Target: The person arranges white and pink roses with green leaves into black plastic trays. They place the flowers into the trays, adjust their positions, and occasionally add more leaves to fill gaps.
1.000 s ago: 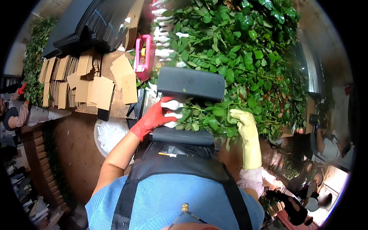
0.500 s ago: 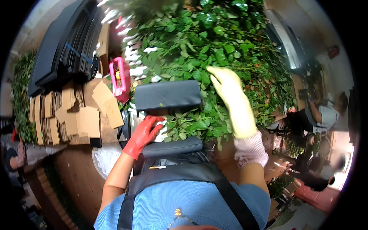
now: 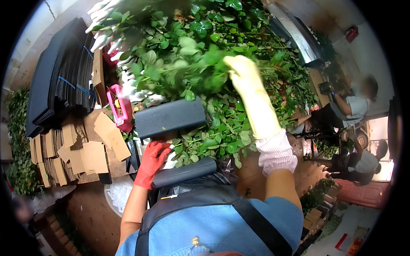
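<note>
My right hand (image 3: 242,70), in a long pale yellow glove, is closed around a leafy rose stem (image 3: 209,64) above the green heap; its leaves are motion-blurred. In a red glove, my left hand (image 3: 153,160) has its fingers curled beside the white-netted flower heads (image 3: 170,158); whatever lies inside the grip is hidden. Those heads belong to a leafy bunch (image 3: 213,143) lying between a dark grey corrugated sheet (image 3: 171,118), folded up on the far side, and its rolled near edge (image 3: 185,172) against my apron.
Leafy stems (image 3: 171,25) cover the bench, white-netted heads toward the left. A pink tape dispenser (image 3: 121,109), brown cardboard pieces (image 3: 94,155) and stacked dark sheets (image 3: 55,77) stand left. A tub of white nets (image 3: 119,194) sits below. Another person (image 3: 352,104) works at right.
My right hand has moved up and slightly left, and a leafy stem is now raised in it. My left hand's fingers have curled in. The whole view has shifted.
</note>
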`<state>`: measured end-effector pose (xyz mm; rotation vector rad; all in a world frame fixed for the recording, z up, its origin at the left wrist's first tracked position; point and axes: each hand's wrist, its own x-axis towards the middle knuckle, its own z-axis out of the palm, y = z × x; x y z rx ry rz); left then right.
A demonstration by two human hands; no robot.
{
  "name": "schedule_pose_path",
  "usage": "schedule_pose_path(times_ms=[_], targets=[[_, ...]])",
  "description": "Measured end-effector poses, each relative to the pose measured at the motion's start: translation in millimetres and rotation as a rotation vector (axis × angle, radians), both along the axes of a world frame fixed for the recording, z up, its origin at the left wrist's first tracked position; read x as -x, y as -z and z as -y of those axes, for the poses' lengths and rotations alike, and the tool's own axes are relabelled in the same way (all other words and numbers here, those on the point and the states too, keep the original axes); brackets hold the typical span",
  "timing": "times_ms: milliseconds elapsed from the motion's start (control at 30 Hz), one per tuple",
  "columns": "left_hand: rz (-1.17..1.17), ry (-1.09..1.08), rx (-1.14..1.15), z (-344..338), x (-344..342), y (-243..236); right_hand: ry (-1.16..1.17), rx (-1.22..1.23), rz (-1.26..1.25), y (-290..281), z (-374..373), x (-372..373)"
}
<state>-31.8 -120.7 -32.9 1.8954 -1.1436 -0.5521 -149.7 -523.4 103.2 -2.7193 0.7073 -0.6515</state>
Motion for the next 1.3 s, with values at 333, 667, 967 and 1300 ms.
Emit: schedule_pose_path(times_ms=[333, 667, 967, 1300], targets=[[-0.204, -0.13, 0.028, 3.5, 5.5, 14.4, -0.133, 0.169, 0.223, -12.0, -16.9, 43.3], [-0.385, -0.146, -0.066, 13.5, 5.9, 10.6, -0.133, 0.099, 0.001, 25.0, 19.6, 32.1], [-0.578, -0.255, -0.153, 8.1, 4.1, 4.8, -0.391, -0.146, 0.239, -24.4, -31.2, 96.1], [-0.27, -0.232, 0.153, 3.6, 9.2, 34.4, -0.003, 0.008, -0.902, 98.5, -53.4, 138.9]])
